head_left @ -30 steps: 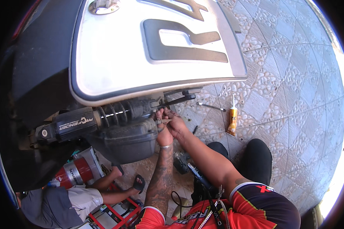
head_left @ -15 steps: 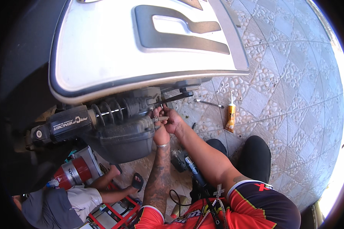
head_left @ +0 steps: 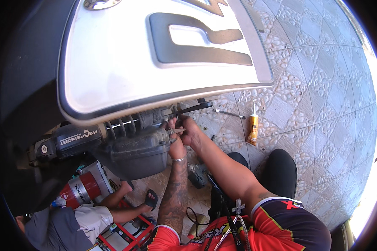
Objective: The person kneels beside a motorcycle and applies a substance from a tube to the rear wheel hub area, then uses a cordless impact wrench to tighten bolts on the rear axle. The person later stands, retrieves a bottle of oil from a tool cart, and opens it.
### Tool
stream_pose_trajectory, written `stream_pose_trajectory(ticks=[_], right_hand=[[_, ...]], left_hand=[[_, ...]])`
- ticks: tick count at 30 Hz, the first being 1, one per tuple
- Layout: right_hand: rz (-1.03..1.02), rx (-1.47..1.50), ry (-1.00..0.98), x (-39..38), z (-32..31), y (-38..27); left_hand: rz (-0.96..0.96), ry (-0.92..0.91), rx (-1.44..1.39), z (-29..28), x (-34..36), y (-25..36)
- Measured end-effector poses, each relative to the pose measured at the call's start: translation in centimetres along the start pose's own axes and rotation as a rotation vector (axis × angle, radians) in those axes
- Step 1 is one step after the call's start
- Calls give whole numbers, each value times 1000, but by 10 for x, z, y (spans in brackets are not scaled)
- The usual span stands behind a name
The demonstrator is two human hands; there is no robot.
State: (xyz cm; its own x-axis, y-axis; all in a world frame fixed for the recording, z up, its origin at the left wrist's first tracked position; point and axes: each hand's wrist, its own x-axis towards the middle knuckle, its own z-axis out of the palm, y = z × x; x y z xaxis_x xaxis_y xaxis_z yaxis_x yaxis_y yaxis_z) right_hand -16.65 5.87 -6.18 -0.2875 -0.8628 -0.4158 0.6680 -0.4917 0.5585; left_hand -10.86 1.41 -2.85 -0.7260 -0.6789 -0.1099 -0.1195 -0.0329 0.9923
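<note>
My left hand (head_left: 176, 137) is raised at the right end of a dark plastic housing (head_left: 136, 152), fingers curled by a small metal fitting (head_left: 176, 131). My right hand (head_left: 189, 130) is closed beside it, fingertips hidden among the parts under a white panel (head_left: 109, 54) with raised dark lettering. What either hand holds is too hidden to name. A black lever-like bar (head_left: 192, 107) reaches out just above my fingers. A shock absorber (head_left: 77, 140) with a black coil spring lies along the housing's upper side.
A yellow tube with nozzle (head_left: 253, 127) and a metal wrench (head_left: 228, 113) lie on patterned tiles (head_left: 305, 100). At lower left are a co-worker in grey shorts (head_left: 88, 221), a red container (head_left: 83, 188) and a red frame (head_left: 125, 232). My knee (head_left: 280, 169) is at right.
The view has shifted a little, so the panel and tools sit further left than a second ago. Both hands stay at the same fitting, with slight finger movement.
</note>
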Motion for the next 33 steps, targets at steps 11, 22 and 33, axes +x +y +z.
stream_pose_trajectory(ticks=[11, 22, 33], right_hand=[[-23, 6, -12, -5, 6, 4], [-74, -112, -113, -15, -11, 3], [-398, -823, 80, -59, 25, 21]], left_hand=[[-46, -55, 34, -7, 4, 0], [-80, -45, 39, -8, -5, 6], [86, -74, 205, -23, -19, 7]])
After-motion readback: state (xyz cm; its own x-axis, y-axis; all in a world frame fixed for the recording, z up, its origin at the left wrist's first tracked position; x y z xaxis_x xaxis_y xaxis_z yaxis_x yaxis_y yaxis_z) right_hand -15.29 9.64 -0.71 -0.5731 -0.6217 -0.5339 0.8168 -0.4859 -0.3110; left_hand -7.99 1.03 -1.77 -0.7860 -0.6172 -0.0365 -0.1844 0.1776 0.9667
